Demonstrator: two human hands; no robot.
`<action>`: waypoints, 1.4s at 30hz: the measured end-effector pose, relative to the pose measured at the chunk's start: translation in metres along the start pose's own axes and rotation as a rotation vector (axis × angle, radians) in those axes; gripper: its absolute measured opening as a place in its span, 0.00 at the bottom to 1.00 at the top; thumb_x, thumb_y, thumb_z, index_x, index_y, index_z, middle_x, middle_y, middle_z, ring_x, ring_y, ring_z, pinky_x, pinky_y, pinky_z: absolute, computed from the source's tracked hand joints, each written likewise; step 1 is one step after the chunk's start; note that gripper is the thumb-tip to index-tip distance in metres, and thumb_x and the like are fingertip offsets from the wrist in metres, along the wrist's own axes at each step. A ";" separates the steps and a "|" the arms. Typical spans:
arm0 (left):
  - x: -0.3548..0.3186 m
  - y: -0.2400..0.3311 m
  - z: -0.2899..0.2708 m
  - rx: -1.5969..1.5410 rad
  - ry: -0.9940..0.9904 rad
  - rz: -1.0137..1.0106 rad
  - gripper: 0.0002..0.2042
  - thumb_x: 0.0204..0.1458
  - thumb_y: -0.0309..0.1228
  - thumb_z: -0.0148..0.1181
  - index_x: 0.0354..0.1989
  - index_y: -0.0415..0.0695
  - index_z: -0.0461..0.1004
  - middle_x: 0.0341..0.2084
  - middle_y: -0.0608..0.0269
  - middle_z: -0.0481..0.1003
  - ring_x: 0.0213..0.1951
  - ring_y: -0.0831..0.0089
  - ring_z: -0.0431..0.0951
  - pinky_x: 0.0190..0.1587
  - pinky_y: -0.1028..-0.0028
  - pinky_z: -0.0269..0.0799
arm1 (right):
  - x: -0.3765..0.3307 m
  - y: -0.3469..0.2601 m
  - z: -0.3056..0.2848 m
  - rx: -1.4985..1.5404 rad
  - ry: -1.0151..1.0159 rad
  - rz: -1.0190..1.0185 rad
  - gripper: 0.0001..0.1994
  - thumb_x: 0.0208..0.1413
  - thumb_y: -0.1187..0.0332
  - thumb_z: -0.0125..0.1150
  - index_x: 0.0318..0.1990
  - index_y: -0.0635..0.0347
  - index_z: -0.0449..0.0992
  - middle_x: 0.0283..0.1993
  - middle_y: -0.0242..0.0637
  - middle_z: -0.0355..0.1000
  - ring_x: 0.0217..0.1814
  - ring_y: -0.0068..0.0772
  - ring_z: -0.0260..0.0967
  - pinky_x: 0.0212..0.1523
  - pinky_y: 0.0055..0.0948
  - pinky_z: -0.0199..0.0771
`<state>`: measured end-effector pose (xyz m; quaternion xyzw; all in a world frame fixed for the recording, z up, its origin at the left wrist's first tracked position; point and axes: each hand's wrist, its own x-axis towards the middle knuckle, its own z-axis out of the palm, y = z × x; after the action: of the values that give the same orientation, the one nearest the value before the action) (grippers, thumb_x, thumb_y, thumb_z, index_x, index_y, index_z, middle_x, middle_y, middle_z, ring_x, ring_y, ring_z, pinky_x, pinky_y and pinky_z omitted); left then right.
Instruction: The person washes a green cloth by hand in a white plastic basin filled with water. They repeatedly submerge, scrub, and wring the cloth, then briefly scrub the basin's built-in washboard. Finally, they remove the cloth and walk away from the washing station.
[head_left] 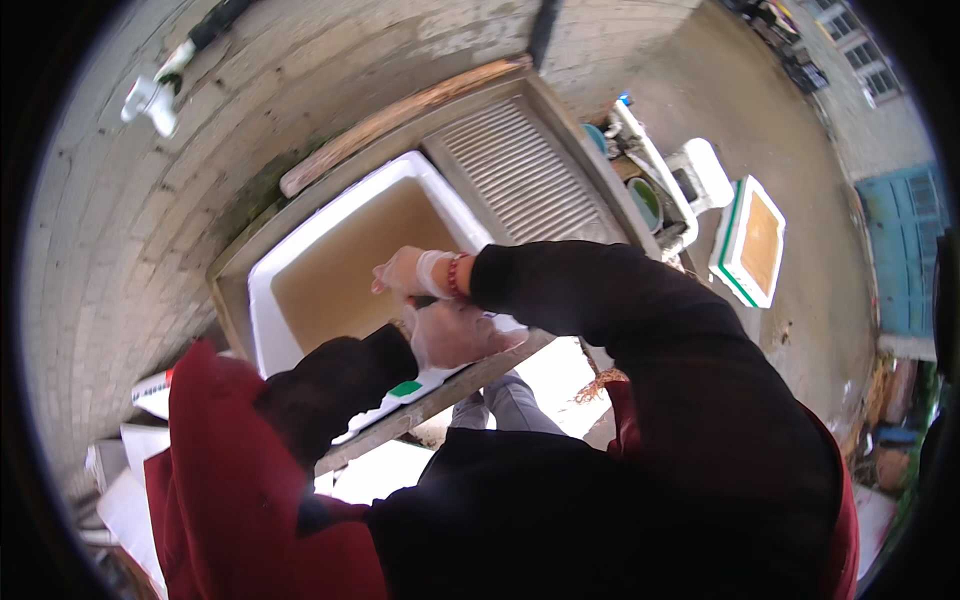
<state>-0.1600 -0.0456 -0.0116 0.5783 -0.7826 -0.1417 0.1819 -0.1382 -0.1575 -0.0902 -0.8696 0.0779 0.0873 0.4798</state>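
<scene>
A white foam box point(262, 310) holding brownish water point(345, 255) sits in a concrete sink point(232, 290). My forearms cross over its near right side. My right hand point(405, 272) reaches left over the water, its fingers curled; what they hold, if anything, is hidden. A red bead bracelet point(455, 275) circles that wrist over clear plastic. Below it, near the box's near rim, my left hand point(460, 335) points right in a loose, clear plastic glove. Its fingers look stretched out, though slightly blurred. A small dark bit between the hands is too unclear to name.
Right of the box is a ribbed concrete washboard point(520, 170). A wooden beam point(400, 125) lies along the back edge by the brick wall point(270, 90). At upper left juts a white tap point(150, 105). Another foam box point(750, 240) stands on the ground at right.
</scene>
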 end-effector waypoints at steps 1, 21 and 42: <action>0.002 0.001 -0.004 -0.012 -0.059 -0.030 0.22 0.37 0.52 0.64 0.24 0.42 0.77 0.24 0.67 0.76 0.27 0.73 0.76 0.32 0.79 0.71 | 0.000 0.002 -0.005 -0.154 0.009 -0.102 0.12 0.53 0.66 0.46 0.41 0.61 0.70 0.38 0.38 0.75 0.28 0.32 0.73 0.34 0.29 0.70; 0.043 0.033 -0.110 -0.440 0.549 0.322 0.14 0.52 0.24 0.48 0.49 0.43 0.70 0.19 0.71 0.66 0.21 0.80 0.62 0.26 0.78 0.62 | -0.152 -0.123 -0.042 1.814 0.624 -0.129 0.28 0.57 0.42 0.41 0.49 0.58 0.68 0.39 0.34 0.68 0.40 0.28 0.67 0.43 0.28 0.69; 0.101 0.106 0.020 -0.851 0.250 -0.142 0.18 0.37 0.17 0.56 0.41 0.42 0.69 0.45 0.60 0.62 0.49 0.69 0.65 0.55 0.71 0.59 | -0.357 -0.031 -0.020 1.654 1.056 0.168 0.44 0.45 0.67 0.64 0.66 0.58 0.38 0.53 0.36 0.62 0.53 0.28 0.63 0.55 0.34 0.61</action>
<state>-0.2863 -0.1108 0.0281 0.5169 -0.5850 -0.3921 0.4867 -0.4772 -0.1400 0.0264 -0.1786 0.3804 -0.3604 0.8328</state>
